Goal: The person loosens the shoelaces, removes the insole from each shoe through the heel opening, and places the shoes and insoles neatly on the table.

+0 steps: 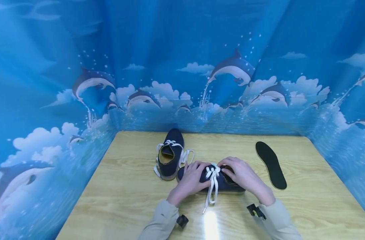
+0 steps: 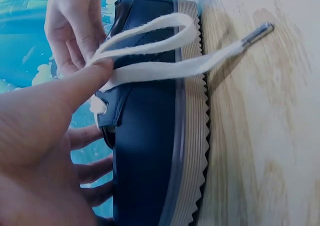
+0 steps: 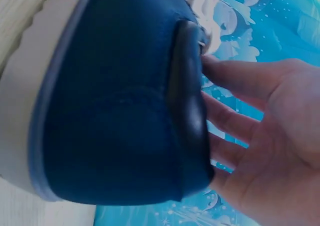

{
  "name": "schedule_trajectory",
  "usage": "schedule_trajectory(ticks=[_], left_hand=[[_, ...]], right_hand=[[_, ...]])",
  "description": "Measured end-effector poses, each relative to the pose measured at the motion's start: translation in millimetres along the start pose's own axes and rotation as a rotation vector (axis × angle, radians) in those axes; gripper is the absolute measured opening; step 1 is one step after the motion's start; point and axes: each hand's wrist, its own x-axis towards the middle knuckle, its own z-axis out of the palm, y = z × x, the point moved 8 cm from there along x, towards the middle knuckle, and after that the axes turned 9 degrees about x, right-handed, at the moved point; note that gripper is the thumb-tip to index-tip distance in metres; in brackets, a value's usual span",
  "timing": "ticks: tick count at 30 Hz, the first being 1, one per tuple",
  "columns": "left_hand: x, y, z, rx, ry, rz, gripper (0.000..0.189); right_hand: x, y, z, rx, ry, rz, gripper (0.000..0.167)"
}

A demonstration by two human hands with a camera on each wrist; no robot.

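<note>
A navy lace-up shoe (image 1: 225, 187) lies sole down across the table, toe to the left, its white shoelace (image 2: 150, 72) tied with a loop and a metal-tipped end hanging over the near side. My left hand (image 1: 190, 181) grips the front of this shoe, fingers over its far side and thumb pressed on the lace by the knot. Above the shoe's opening, my right hand (image 1: 243, 176) pinches the lace near the knot. In the right wrist view its lower fingers (image 3: 227, 151) lie along the far side of the collar (image 3: 190, 101). The knot itself is mostly covered.
A second navy shoe (image 1: 175, 135) stands behind to the left, toe away, with loose white laces beside it. To the right lies a black insole (image 1: 270, 163) on the wooden table (image 1: 314, 200). A blue dolphin-print curtain (image 1: 176, 66) rises along the back and sides.
</note>
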Motion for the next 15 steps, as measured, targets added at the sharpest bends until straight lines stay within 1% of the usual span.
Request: schedule_trajectory(ticks=[5, 8, 11, 15], left_hand=[[-1.6, -3.8, 0.6, -0.055, -0.041, 0.03, 0.057], [-2.5, -5.6, 0.4, -0.08, -0.059, 0.055, 0.056], [-2.3, -5.9, 0.7, -0.074, -0.066, 0.071, 0.058], [-1.1, -5.7, -1.2, -0.056, -0.052, 0.072, 0.061]], right_hand=[[-1.6, 0.0, 2.9, 0.022, 0.007, -0.03, 0.03], [-1.3, 0.4, 4.1, 0.018, 0.023, -0.051, 0.029], [-1.0, -0.7, 3.5, -0.008, 0.056, -0.083, 0.026], [0.3, -2.2, -0.5, -0.015, 0.103, -0.121, 0.023]])
